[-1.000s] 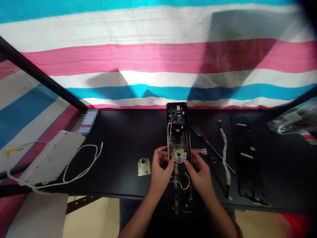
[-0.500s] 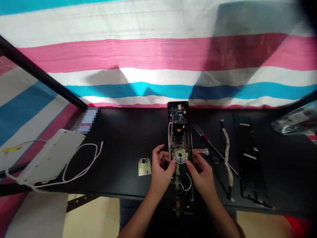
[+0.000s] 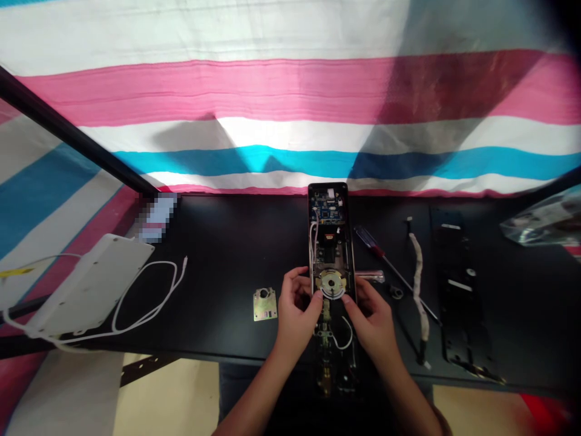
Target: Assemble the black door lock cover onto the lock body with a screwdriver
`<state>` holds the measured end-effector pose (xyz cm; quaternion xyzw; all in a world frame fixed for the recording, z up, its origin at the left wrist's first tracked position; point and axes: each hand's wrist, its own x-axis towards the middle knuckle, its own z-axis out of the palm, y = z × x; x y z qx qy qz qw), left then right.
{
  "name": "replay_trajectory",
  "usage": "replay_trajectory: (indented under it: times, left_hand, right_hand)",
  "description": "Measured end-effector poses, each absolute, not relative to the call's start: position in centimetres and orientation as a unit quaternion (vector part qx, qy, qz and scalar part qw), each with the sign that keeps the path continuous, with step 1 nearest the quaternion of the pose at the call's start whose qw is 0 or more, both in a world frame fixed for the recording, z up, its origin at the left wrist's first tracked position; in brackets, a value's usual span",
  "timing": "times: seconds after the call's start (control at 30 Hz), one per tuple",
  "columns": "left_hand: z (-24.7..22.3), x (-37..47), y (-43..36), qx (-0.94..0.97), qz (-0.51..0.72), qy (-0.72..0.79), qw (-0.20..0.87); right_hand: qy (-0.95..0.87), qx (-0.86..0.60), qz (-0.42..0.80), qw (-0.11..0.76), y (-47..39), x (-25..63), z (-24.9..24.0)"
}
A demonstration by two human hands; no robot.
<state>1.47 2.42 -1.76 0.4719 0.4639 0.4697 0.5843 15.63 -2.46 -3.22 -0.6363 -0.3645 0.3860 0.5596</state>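
Left hand (image 3: 298, 303) grips left edge of opened black electronics housing (image 3: 327, 257) | right hand (image 3: 370, 307) grips right edge | thumbs by round metal disc (image 3: 332, 283) | housing between hands, overhanging front of table (image 3: 218, 248)

Plate (image 3: 264, 309) left of device (image 3: 330, 272), screwdriver (image 3: 373, 243) right, panel (image 3: 460, 303) farther right

Both the left grip (image 3: 297, 309) and the right grip (image 3: 373, 316) are bare hands with slim fingers. The left forearm (image 3: 265, 384) and right forearm (image 3: 402, 378) are bare too, widening smoothly toward the elbows. Dark clothing (image 3: 233, 387) shows between them, bluish grey at one side, almost black in the middle, its cut hard to make out in such deep shadow.
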Motion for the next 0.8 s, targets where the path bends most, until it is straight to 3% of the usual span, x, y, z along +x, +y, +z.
replay_trajectory:
  times: [0.8]
  left_hand:
    - [-2.0,1.32,2.35,0.501,0.44,0.486,0.566]
  right_hand:
    - [-0.359,-0.634,0.392,0.562,-2.2,15.66,-2.84]
